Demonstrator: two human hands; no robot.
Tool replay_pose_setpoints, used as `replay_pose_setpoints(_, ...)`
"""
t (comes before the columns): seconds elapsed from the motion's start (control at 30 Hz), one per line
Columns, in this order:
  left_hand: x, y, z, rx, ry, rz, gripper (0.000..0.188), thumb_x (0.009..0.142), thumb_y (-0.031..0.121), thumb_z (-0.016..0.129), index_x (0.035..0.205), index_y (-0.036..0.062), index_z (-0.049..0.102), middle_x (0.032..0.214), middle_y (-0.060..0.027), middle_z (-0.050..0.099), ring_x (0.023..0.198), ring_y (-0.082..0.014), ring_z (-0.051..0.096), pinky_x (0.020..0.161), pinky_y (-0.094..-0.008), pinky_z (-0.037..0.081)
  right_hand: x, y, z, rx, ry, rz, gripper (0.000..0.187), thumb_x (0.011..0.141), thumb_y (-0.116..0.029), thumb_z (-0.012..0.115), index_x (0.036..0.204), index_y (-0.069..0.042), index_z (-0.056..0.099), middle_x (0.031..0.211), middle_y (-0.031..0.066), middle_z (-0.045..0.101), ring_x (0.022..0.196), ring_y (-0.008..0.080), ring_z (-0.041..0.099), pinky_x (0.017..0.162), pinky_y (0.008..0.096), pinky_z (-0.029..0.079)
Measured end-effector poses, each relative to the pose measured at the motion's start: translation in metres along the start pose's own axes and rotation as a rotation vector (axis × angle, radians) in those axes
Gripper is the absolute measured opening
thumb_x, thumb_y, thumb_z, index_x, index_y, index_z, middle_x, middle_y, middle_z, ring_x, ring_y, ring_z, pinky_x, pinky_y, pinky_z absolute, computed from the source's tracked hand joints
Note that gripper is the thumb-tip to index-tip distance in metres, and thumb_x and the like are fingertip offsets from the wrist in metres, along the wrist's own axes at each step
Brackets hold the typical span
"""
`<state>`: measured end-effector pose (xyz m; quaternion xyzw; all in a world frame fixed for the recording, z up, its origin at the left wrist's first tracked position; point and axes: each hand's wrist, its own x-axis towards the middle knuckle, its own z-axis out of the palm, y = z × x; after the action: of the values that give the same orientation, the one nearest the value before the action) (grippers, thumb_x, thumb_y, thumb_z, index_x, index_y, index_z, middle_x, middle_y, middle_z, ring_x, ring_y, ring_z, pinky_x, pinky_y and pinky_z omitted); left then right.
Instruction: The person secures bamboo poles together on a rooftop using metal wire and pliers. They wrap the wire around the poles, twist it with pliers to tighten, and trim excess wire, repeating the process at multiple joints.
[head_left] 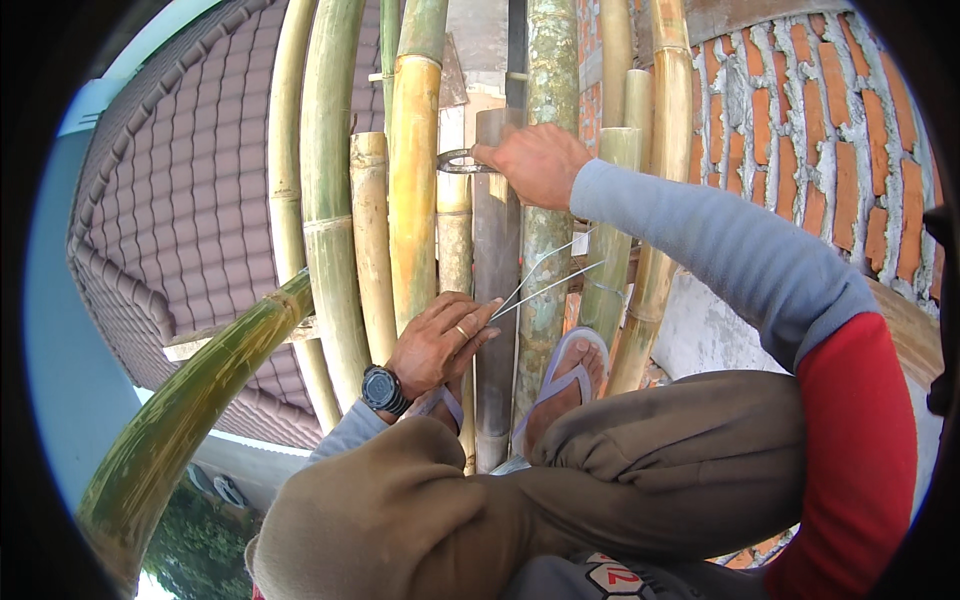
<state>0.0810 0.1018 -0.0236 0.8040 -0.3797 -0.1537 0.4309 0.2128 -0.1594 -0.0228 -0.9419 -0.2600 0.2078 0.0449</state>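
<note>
My right hand (535, 165) is closed round a dark metal tool, apparently pincers (458, 160), with a rounded open loop sticking out to the left of my fist. It is above a grey-brown bamboo pole (497, 250). Lower and to the left, my left hand (440, 340) pinches light-coloured wire (545, 291) between thumb and fingers. Two strands of it fan out up and right, across a mottled bamboo pole (547, 240), toward a cut green bamboo pole (607, 250). A thin loop of wire shows round that green pole.
My sandalled feet (575, 375) stand among the bamboo poles. More poles, such as a thick green one (335, 200), run lengthwise ahead. Another green pole (200, 400) slants in at lower left. A tiled roof (190, 190) lies left, a brick wall (810, 130) right.
</note>
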Motion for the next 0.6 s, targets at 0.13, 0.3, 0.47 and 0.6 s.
replay_pose_setpoints(0.13,0.005,0.000,0.001,-0.094,-0.043,-0.036,0.040,0.087,0.008,0.077,0.126,0.0072,0.070,0.100,-0.0085,0.070,0.101,-0.0295,0.064,0.087,-0.0400,0.055,-0.001,0.001,0.001,-0.007,-0.024,0.003,0.045,0.088,-0.004,0.058,0.132,-0.014,0.064,0.088,0.0200,0.068,0.080,0.0388,0.073,0.069,0.0498,0.059)
replay_pose_setpoints(0.3,0.020,-0.016,0.014,-0.127,0.022,-0.176,0.039,0.085,0.000,0.073,0.123,0.0081,0.071,0.097,-0.0074,0.069,0.103,-0.0305,0.062,0.089,-0.0409,0.054,-0.001,-0.001,0.001,-0.006,-0.008,0.002,0.045,0.087,-0.003,0.060,0.131,-0.013,0.065,0.090,0.0204,0.068,0.079,0.0378,0.073,0.069,0.0496,0.059)
replay_pose_setpoints(0.47,0.007,-0.004,0.026,0.018,-0.150,0.115,0.022,0.091,0.009,0.070,0.113,0.0102,0.071,0.096,-0.0063,0.068,0.104,-0.0259,0.062,0.091,-0.0394,0.050,-0.002,-0.002,-0.002,0.012,0.060,0.003,0.032,0.087,-0.004,0.062,0.118,-0.008,0.067,0.086,0.0189,0.070,0.082,0.0351,0.074,0.071,0.0475,0.060)
replay_pose_setpoints(0.6,0.014,0.012,0.036,-0.015,-0.156,-0.026,0.023,0.099,0.027,0.066,0.109,0.0064,0.066,0.097,-0.0116,0.067,0.099,-0.0297,0.063,0.093,-0.0432,0.046,-0.002,-0.002,-0.006,0.006,-0.012,-0.005,0.030,0.087,-0.003,0.063,0.117,-0.006,0.068,0.087,0.0185,0.071,0.085,0.0343,0.074,0.072,0.0463,0.061)
